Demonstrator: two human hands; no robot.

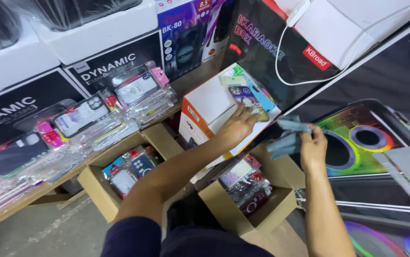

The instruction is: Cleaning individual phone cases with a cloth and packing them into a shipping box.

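- The left hand (237,127) is reaching out over a white and orange box (208,105), its fingers spread flat and pressing on a small heap of phone cases (248,95) lying on the box top; whether it is gripping one I cannot tell.
- The right hand (312,148) is holding a bundle of grey-blue cases (286,135), with the fingers curled closed around them, just right of the box.
- Below the hands, an open cardboard carton (262,216) is sitting on the floor with packaged cases inside.
- A second open carton (101,190) is standing to the left, also filled with cases.
- Further left, a wooden bench (33,192) is carrying rows of phone cases in clear wrappers (83,116).
- Behind the bench, large black and white boxes (114,52) are stacked up.
- To the right, a speaker with glowing coloured rings (357,138) is lying wrapped in plastic.
- A white cable (281,64) is hanging across a black bag (266,43).
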